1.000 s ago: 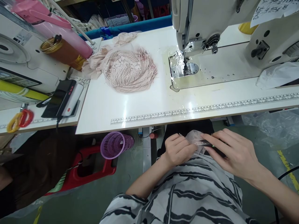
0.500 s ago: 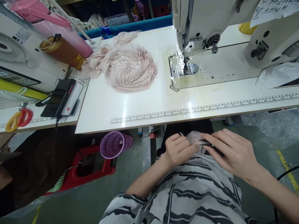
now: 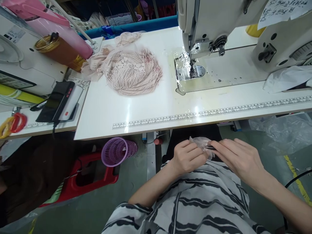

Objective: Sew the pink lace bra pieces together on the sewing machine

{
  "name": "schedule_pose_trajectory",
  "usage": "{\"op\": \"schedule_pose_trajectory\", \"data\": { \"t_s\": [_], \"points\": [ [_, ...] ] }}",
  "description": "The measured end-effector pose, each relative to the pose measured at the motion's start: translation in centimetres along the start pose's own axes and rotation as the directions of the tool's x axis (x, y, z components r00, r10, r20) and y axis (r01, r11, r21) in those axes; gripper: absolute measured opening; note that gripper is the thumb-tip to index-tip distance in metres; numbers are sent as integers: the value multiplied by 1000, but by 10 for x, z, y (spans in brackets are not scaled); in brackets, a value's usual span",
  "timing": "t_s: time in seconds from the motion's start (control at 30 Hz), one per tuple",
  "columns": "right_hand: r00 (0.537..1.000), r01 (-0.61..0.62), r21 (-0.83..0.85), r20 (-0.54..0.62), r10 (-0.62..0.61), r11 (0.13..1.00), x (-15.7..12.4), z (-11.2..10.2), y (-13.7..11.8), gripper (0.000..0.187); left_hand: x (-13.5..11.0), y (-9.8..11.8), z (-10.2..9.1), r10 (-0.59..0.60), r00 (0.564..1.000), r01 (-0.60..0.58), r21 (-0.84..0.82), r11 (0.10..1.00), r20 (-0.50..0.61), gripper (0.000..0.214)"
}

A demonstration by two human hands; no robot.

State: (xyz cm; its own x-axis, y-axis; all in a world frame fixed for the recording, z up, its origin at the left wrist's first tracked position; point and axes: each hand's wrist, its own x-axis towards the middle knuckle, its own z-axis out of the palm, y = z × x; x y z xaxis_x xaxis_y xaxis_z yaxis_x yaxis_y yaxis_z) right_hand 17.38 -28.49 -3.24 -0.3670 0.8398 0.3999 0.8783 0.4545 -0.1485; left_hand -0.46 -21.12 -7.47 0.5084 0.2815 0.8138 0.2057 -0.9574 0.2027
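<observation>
Both hands work in my lap, below the front edge of the white sewing table (image 3: pixel 156 107). My left hand (image 3: pixel 187 158) is closed, pinching a small piece of sheer pale fabric (image 3: pixel 201 142). My right hand (image 3: pixel 240 159) meets it from the right, fingers curled round a thin dark tool (image 3: pixel 211 148) whose tip touches the fabric; I cannot make out what the tool is. A heap of pink lace (image 3: pixel 133 70) lies on the table at the back left. The sewing machine (image 3: pixel 219 29) stands at the back right, its needle over the metal plate (image 3: pixel 188 71).
A purple mesh basket (image 3: pixel 118 151) and a red stool (image 3: pixel 95 175) stand on the floor under the table's left end. A black device (image 3: pixel 59 102) and scissors (image 3: pixel 11 125) lie on the neighbouring table to the left. Clear plastic sheeting (image 3: pixel 282 131) hangs at the right.
My hands stay together in my lap and have edged slightly left. The right hand's fingers have slid along the dark tool toward the fabric. The view has shifted a little.
</observation>
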Motion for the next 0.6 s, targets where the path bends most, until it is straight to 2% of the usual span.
{"op": "schedule_pose_trajectory", "data": {
  "t_s": [0.23, 0.47, 0.6],
  "points": [
    [999, 26, -24, -41, -27, 999, -2, 0, 2, 19, -2, 1, 3, -33, 999, 32, -6, 999, -27, 26],
    [1000, -8, 2, -2, 8, 1000, -4, -6, 7, 26, -2, -1, 0, -14, 1000, 14, -6, 1000, 14, 27],
    [1000, 8, 7, 13, -8, 1000, -5, -7, 8, 26, 0, 0, 0, -27, 1000, 27, -20, 999, -3, 29]
  ]
}}
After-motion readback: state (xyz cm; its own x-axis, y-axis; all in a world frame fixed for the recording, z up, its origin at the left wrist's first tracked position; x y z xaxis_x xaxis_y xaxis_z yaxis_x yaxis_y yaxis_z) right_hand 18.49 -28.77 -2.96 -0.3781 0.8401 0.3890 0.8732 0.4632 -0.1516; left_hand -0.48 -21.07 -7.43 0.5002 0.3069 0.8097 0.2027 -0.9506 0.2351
